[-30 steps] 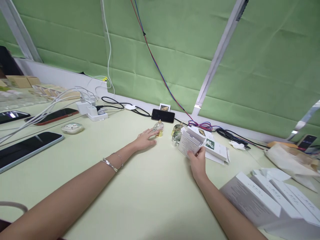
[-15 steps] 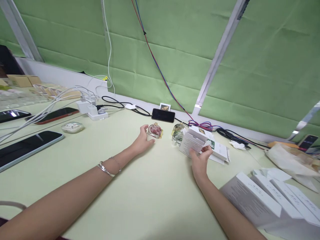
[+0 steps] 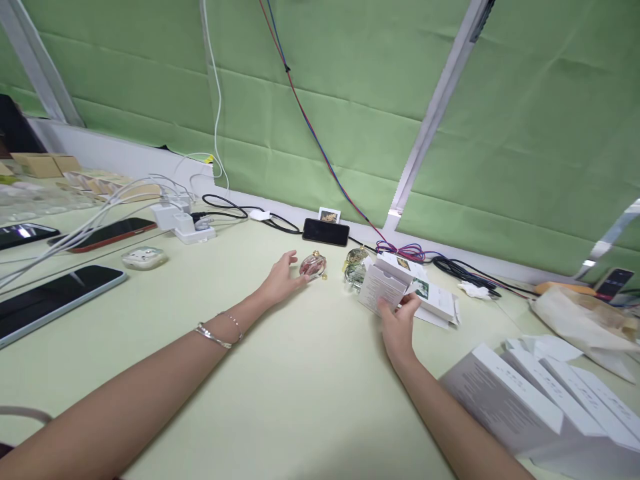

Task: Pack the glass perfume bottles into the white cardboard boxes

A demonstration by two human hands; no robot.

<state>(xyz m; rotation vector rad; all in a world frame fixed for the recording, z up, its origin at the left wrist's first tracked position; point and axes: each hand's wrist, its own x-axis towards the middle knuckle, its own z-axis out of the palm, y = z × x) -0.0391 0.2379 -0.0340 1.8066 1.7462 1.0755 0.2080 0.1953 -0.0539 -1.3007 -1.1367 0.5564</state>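
A small clear glass bottle (image 3: 313, 266) with reddish contents and a gold top stands near the middle of the table. My left hand (image 3: 281, 279) is at its left side, fingers spread apart. The thumb tip is at the bottle's lower edge; whether it touches I cannot tell. My right hand (image 3: 399, 323) grips a white printed carton (image 3: 383, 288) with its top flap open, thumb on the printed face. Just behind the carton's left side is another glass bottle (image 3: 355, 269) with greenish contents, partly hidden. Flat white cartons (image 3: 437, 303) with small pictures lie behind my right fingers.
Several white boxes (image 3: 515, 393) stand in a row at lower right. A black phone (image 3: 326, 232) leans at the back. Coiled cables (image 3: 463, 273) run along the wall. At left are phones (image 3: 60, 300), a power strip (image 3: 195, 232) and an earbud case (image 3: 144, 258).
The reddish bottle has turned and shifted slightly right, and its gold top now points more to the right. My left hand has moved a little with it. My right hand keeps the carton nearly still.
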